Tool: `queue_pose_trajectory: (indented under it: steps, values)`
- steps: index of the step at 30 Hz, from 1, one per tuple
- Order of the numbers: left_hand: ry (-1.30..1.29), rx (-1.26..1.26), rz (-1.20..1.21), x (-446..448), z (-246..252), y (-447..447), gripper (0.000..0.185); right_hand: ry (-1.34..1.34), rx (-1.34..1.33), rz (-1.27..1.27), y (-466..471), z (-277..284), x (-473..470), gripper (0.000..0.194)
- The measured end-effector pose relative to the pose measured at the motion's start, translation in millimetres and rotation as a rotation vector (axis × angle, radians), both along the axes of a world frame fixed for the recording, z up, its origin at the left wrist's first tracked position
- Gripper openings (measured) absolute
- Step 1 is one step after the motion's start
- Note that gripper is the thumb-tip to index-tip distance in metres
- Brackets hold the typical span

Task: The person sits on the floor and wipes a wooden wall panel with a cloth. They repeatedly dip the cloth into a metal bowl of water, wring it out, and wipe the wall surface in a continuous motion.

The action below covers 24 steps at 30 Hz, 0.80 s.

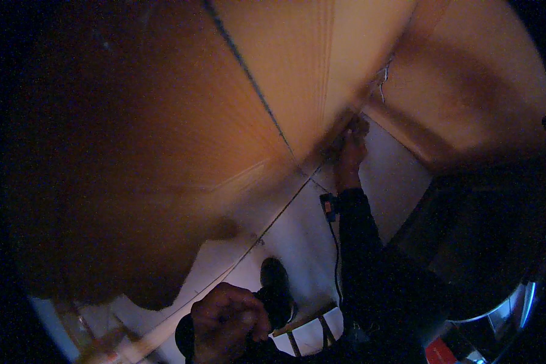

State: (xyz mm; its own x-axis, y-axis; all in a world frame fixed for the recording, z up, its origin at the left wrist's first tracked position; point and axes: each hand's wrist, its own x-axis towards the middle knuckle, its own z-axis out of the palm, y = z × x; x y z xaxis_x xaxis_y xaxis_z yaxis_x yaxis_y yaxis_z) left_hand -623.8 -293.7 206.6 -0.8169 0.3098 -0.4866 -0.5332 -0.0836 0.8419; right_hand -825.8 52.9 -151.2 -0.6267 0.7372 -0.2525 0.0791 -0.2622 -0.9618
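The scene is dim and partly blurred. My right hand (351, 143), at the end of a dark sleeve, reaches up to the lower edge of a tan panelled surface (295, 82); its fingers merge with the shadow there, so any grip is unclear. Just below that wrist hangs a small dark box (328, 207) with an orange patch and a black cable (337, 259) running down. My left hand (230, 318) is low in the view with curled fingers. A dark rounded thing (184, 334) shows beside it; whether the hand holds it cannot be told.
A dark shoe (274, 273) is on the pale floor above my left hand. A wooden frame with slats (305, 321) stands near the bottom. A thin light-coloured wire (383, 82) hangs by a corner at upper right. A red item (441, 351) lies at lower right.
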Motion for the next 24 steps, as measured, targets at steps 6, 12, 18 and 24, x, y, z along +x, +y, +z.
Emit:
queue_pose_trajectory:
  steps: [6,12,18,24]
  values:
    - [0.031,0.015,0.004,4,-2,-5,0.021,0.45,0.149,-0.156,-91,169,43,0.052]
    - [0.051,0.021,0.054,10,-11,-18,0.021,0.514,0.466,-0.221,-111,239,35,0.043]
    - [0.06,0.011,0.083,9,-15,11,0.022,0.479,-0.218,-0.274,-4,131,-22,0.041]
    - [0.007,-0.014,-0.031,12,28,32,0.024,0.109,-0.522,-0.029,-28,39,66,0.047]
